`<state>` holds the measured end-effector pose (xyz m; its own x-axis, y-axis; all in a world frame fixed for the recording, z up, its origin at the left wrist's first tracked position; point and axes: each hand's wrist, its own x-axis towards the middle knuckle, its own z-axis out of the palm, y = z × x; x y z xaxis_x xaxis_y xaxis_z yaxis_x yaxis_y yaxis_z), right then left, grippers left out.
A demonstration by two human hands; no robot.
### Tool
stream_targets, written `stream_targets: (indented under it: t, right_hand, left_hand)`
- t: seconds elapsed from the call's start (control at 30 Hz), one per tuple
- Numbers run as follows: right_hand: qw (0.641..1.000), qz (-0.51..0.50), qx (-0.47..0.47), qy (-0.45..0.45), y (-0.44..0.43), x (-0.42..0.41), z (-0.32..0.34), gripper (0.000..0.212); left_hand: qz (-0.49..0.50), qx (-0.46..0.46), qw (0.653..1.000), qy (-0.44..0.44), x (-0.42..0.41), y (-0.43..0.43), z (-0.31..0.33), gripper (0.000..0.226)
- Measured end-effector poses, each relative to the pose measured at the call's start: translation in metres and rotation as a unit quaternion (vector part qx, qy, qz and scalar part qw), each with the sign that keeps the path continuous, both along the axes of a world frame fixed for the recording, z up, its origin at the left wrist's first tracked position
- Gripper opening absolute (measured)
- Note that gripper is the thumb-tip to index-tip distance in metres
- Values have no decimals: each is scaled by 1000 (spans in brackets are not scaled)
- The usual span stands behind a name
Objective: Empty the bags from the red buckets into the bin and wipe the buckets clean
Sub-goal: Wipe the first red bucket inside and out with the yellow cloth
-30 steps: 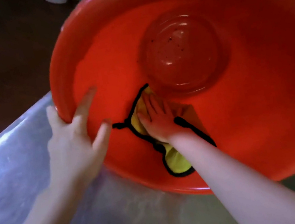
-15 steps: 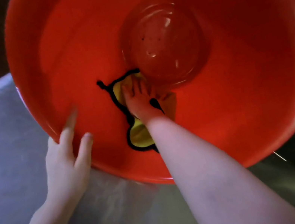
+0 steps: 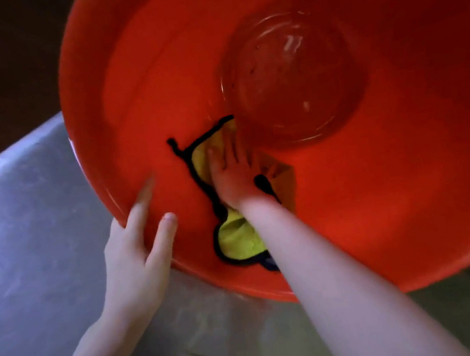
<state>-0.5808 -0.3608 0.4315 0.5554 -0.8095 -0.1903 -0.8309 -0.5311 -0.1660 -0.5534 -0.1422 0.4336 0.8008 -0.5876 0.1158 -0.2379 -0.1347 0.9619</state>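
Plainly mid-wipe: left hand (image 3: 135, 258) grips the red bucket (image 3: 388, 198) by its rim, right hand (image 3: 233, 175) presses the yellow cloth (image 3: 238, 237) flat-fingered; the base probably wants wiping next.

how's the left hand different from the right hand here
The left hand grips the red bucket at its rim, while the right hand reaches deep inside it. The left hand touches bare plastic; the right hand presses flat fingers on a yellow cloth against the inner wall. Both hands are bare and both are on the same bucket.
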Motion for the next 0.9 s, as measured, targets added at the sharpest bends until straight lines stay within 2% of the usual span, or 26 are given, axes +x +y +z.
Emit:
stream_targets:
  t: [0.07, 0.13, 0.17, 0.23, 0.27, 0.3, 0.4, 0.47, 0.57, 0.63, 0.7, 0.8, 0.9]
  right_hand:
    - [1000, -19, 15, 11, -27, 9, 5, 59]
    - [999, 11, 8, 33, -34, 11, 7, 54]
    - [999, 27, 3, 43, -34, 9, 6, 53]
    - [995, 49, -18, 86, -31, -4, 4, 55]
    - [993, 53, -23, 105, -27, -12, 2, 55]
    - [992, 54, -21, 115, -19, -23, 1, 57]
    - [996, 73, -4, 46, 29, -52, 4, 61]
    - [991, 134, -6, -4, 65, -60, 11, 67]
    - [976, 218, -12, -14, 82, -60, 13, 69]
    - [984, 177, -29, -9, 69, -56, 11, 70]
    - [995, 87, -41, 33, 41, -47, 7, 70]
    - [996, -34, -23, 78, -14, -21, 8, 68]
    - [990, -68, -37, 119, -40, -1, 11, 70]
  left_hand:
    - [-38, 15, 999, -21, 2, 9, 9, 49]
    - [-21, 50, 989, -141, 19, 17, 29, 48]
    - [14, 73, 970, -233, 33, 18, 45, 49]
    - [60, 64, 907, -412, 59, 13, 72, 52]
    - [61, 43, 887, -456, 68, 9, 80, 51]
    - [56, 32, 884, -463, 72, 3, 84, 50]
    - [47, 40, 929, -366, 59, -6, 81, 55]
    - [63, 45, 944, -320, 50, -5, 68, 62]
    - [60, 23, 962, -264, 54, -1, 48, 73]
    - [56, 18, 965, -255, 57, -1, 40, 81]
    - [50, 19, 971, -233, 55, -3, 32, 85]
    - [54, 6, 986, -160, 39, -9, 19, 80]
    - [76, -1, 991, -109, 23, -13, 7, 76]
